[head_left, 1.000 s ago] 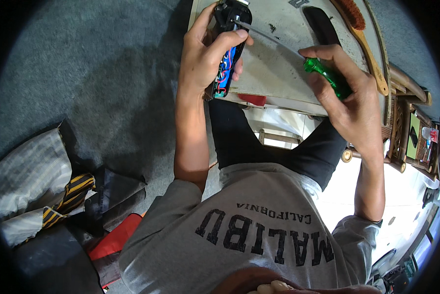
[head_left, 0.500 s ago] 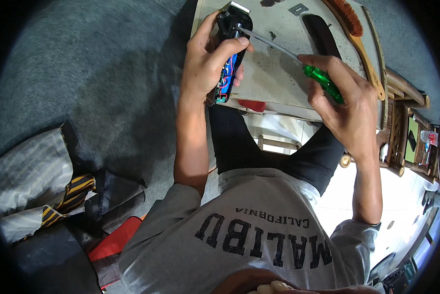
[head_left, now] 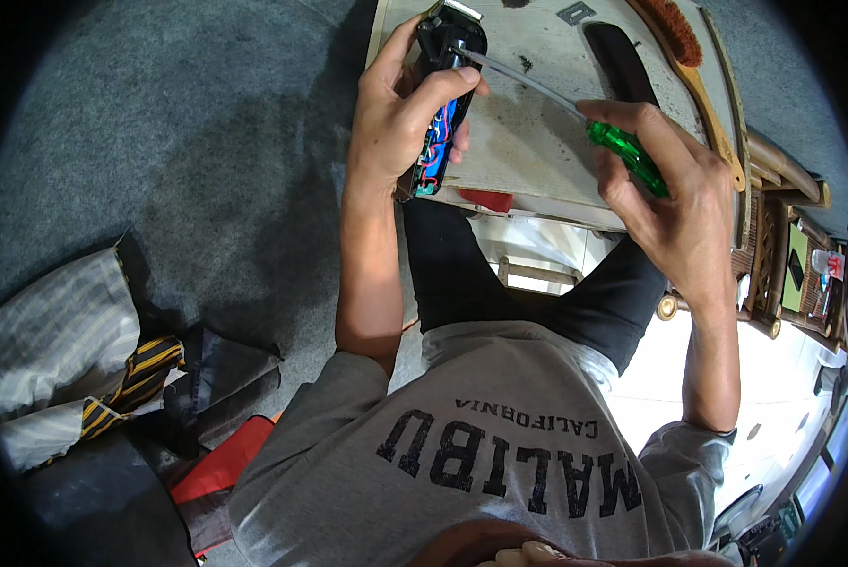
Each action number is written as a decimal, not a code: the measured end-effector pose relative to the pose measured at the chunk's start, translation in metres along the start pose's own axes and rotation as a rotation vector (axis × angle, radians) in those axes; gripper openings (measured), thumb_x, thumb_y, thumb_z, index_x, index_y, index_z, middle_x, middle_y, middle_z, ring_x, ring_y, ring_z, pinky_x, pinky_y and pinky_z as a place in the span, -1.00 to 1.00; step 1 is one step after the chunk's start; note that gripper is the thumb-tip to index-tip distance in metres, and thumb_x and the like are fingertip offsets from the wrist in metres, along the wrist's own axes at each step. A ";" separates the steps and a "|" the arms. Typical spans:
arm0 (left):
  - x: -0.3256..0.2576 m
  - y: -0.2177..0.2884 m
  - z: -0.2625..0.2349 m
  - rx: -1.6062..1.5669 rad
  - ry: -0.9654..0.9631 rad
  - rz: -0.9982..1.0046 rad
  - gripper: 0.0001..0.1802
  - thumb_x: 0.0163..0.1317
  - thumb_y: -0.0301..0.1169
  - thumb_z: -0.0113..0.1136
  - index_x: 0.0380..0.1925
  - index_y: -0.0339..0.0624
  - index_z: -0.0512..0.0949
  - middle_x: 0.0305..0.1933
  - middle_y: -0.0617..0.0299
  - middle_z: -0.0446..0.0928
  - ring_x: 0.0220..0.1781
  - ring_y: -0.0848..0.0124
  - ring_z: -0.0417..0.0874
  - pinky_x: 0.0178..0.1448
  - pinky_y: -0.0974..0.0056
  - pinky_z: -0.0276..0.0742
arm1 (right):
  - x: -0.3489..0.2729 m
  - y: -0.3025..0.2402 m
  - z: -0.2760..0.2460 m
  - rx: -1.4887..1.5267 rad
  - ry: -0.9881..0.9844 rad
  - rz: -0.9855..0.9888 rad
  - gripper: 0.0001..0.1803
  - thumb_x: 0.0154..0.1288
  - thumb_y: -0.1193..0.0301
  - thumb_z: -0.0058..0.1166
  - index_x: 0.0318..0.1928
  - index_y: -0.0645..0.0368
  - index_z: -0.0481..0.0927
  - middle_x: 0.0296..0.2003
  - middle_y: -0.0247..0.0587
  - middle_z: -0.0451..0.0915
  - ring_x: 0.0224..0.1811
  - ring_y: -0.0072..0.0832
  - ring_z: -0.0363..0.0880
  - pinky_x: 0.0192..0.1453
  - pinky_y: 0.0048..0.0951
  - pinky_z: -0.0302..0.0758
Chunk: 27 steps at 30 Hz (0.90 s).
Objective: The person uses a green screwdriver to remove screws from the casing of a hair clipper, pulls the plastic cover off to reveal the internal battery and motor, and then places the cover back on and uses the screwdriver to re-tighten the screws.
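My left hand (head_left: 405, 113) is closed around a black hair clipper (head_left: 455, 42) with its casing off, held over the near left corner of the table. Coloured wires and a blue part show inside its lower half, and a metal blade sits at the top end. In my right hand (head_left: 670, 180) is a screwdriver (head_left: 623, 151) with a clear green handle. Its long thin shaft points left, and the tip meets the clipper's upper body near my left thumb. A curved black cover piece (head_left: 621, 61) lies on the table between the hands, farther back.
The pale table (head_left: 547, 170) carries dark hair tufts, a small flat metal plate (head_left: 576, 12) and a wooden-handled brush (head_left: 693, 85) at the right. Something red (head_left: 486, 200) shows at its near edge. Bamboo furniture (head_left: 769, 227) stands right; fabric and bags (head_left: 65, 321) lie lower left.
My right hand and the screwdriver handle have shifted slightly right. The tip stays at the clipper, which my left hand keeps almost still.
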<state>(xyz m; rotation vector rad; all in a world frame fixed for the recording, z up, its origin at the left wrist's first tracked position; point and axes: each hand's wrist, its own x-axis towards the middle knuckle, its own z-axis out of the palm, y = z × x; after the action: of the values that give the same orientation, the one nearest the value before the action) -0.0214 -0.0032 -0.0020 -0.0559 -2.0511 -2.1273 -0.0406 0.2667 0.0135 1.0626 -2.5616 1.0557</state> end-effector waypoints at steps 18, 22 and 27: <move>-0.003 0.013 0.009 0.182 -0.035 -0.121 -0.24 0.36 -0.65 0.34 0.55 -0.30 0.33 -0.27 0.25 0.61 -0.58 0.55 0.59 -0.53 0.37 0.51 | 0.020 0.008 -0.040 0.832 -0.368 0.435 -0.59 0.65 0.31 0.05 0.35 0.22 0.59 -0.48 -0.35 0.47 -0.78 -0.73 0.32 -0.75 -0.65 0.18; -0.003 0.013 0.008 0.212 -0.031 -0.131 -0.25 0.37 -0.65 0.33 0.54 -0.32 0.33 -0.29 0.27 0.59 -0.57 0.56 0.58 -0.53 0.38 0.50 | 0.025 0.015 -0.038 1.196 -0.477 0.666 -0.55 0.70 0.27 0.03 0.42 0.22 0.55 -0.57 -0.44 0.36 -0.86 -0.82 0.20 -0.88 -0.72 0.06; 0.000 0.008 0.005 0.182 -0.037 -0.135 -0.28 0.37 -0.64 0.32 0.53 -0.31 0.35 -0.31 0.27 0.59 -0.60 0.55 0.57 -0.54 0.36 0.50 | 0.020 0.017 -0.025 0.516 -0.360 0.113 -0.59 0.65 0.31 0.16 0.37 0.19 0.61 -0.39 -0.37 0.58 -0.60 -0.72 0.54 -0.59 -0.63 0.51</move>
<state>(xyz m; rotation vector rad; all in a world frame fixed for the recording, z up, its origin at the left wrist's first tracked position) -0.0203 0.0020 0.0064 0.0712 -2.3217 -2.0154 -0.0695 0.2806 0.0307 1.3385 -2.7130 1.7665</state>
